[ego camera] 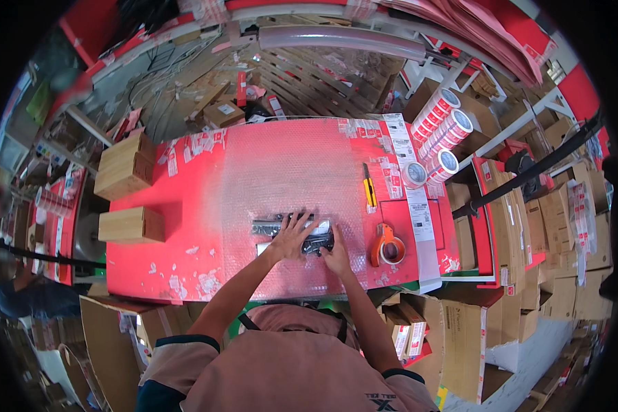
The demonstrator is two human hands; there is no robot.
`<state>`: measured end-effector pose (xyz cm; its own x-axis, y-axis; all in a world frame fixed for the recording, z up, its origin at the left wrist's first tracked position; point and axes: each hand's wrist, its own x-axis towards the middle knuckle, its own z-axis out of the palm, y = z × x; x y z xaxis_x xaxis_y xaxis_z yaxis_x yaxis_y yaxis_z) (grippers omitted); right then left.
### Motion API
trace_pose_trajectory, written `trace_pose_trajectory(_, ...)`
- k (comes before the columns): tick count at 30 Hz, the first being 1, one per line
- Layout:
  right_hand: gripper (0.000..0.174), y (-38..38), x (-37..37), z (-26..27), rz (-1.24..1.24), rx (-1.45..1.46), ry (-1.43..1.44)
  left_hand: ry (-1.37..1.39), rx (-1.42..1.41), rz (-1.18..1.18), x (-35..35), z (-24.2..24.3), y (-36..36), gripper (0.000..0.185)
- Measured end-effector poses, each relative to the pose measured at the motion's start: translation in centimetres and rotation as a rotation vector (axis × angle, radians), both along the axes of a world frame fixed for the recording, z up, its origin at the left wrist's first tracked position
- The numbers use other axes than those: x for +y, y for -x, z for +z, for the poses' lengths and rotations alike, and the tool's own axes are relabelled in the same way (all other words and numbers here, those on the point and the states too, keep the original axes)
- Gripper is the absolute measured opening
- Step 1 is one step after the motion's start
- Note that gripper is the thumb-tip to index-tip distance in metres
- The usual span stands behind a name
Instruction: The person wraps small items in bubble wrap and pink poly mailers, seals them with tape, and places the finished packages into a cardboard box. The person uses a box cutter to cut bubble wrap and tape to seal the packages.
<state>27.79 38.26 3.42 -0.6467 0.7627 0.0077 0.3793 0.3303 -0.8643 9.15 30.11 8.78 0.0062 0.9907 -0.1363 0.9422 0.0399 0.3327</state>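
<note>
My left hand lies palm down with fingers spread across dark items in clear plastic wrapping. My right hand grips the right end of a black plastic-wrapped item, its thumb at the near side. A white piece shows between the two hands, and my left hand hides part of the group. What exactly the wrapped items are I cannot tell. They rest on a wide sheet of bubble wrap laid over the red table.
Right of the sheet are a yellow utility knife and an orange tape dispenser. Beyond them run a label strip and stacked tape rolls. Two cardboard boxes stand at left. A film roll spans the far side.
</note>
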Motion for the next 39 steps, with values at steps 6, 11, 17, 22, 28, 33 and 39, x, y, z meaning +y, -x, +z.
trace_pose_trajectory(6,0.073,0.9,-0.6,0.9,-0.067,-0.089,-0.048,0.050,-0.048,0.066,0.7,0.3,-1.0,0.132)
trace_pose_trajectory(11,0.073,-3.8,-2.2,3.0,0.130,-0.064,-0.448,-0.391,-0.269,0.041,-3.8,1.4,-1.7,0.105)
trace_pose_trajectory(17,0.061,-10.1,-7.0,1.2,0.545,-0.407,-0.701,-0.058,0.003,0.048,-17.9,-2.0,-5.4,0.079)
trace_pose_trajectory(22,0.038,-9.1,-5.0,-1.5,0.695,-0.412,-0.872,-0.058,0.128,-0.047,-19.8,-5.8,-3.5,0.081)
trace_pose_trajectory(28,0.009,-4.6,3.5,6.4,0.832,-0.274,-0.218,-0.146,-0.335,0.139,-18.4,-1.4,1.2,0.023)
trace_pose_trajectory(33,0.013,1.6,7.9,13.2,-0.039,-0.046,-0.857,-0.343,-0.315,0.519,-8.2,4.4,11.3,0.021)
trace_pose_trajectory(39,0.055,-0.2,-1.1,8.5,0.779,0.169,-0.622,-0.764,-0.009,0.512,-4.9,6.6,5.9,0.023)
